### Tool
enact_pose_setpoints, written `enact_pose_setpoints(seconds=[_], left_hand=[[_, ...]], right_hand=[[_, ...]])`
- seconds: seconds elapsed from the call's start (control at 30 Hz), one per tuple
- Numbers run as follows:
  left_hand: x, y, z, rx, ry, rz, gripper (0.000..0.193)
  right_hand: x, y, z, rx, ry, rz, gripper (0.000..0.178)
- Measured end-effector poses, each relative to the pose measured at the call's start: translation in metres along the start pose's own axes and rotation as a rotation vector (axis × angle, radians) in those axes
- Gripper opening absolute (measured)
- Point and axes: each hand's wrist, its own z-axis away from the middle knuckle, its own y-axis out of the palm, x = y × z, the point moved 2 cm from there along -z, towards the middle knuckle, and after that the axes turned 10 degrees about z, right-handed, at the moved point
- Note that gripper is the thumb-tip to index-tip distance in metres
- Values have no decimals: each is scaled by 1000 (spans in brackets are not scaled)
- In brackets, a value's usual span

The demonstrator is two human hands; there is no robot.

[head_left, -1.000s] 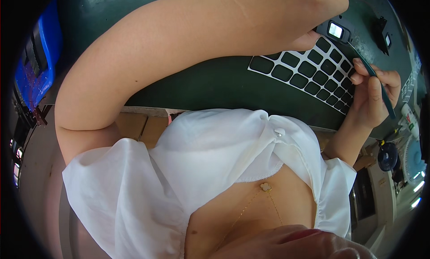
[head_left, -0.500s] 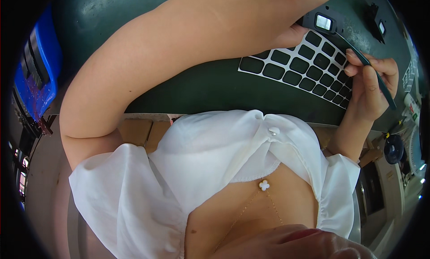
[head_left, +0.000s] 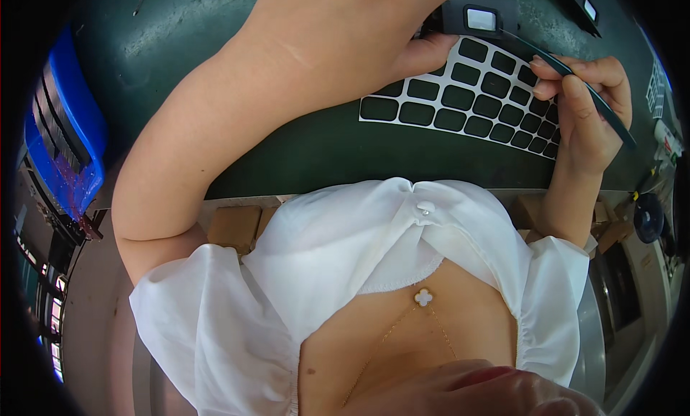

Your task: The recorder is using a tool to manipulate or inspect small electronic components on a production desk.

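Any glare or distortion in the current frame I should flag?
Head view: fisheye curvature bows the white grid sheet's lower edge, with a black vignette at the corners; head view: pale glare mottles the dark green tabletop toward the top; head view: the frame's top edge crops the left hand.

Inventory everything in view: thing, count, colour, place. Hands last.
Tabletop: one, dark green, upper half.
Grid sheet: one, white, on the tabletop.
Windowed part: one, dark, just beyond the grid sheet.
Second windowed part: one, dark, upper right.
Slim tool: one, dark teal, upper right.
Gridded piece: one, white, right edge.
Container: one, mostly white, right edge.
Round object: one, dark, right edge.
Bin: one, blue, far left.
Strips: several, dark, in the bin.
Boxes: at least two, brown, below the tabletop.
Top: one, white, lower centre.
Necklace: one, gold-coloured, lower centre.
Left hand: one, bare, top centre.
Right hand: one, bare, holding the slim tool.
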Motion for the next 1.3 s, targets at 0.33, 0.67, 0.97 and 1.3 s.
enact_pose_setpoints(seconds=[0.33, 0.67, 0.97, 1.3], left_hand=[[-8, -8, -2, -160, 247, 1, 41], [-3, -4, -3, -148, 208, -1, 35], [-9, -1, 0, -177, 87, -22, 30], [-10, -3, -4, 85, -275, 206, 30]], right_hand=[[6, 4, 0, -28, 66, -53, 8], [7, 6, 1, -30, 68, -58, 8], [7, -6, 1, 38, 29, 47, 7], [3, -7, -2, 49, -65, -199, 8]])
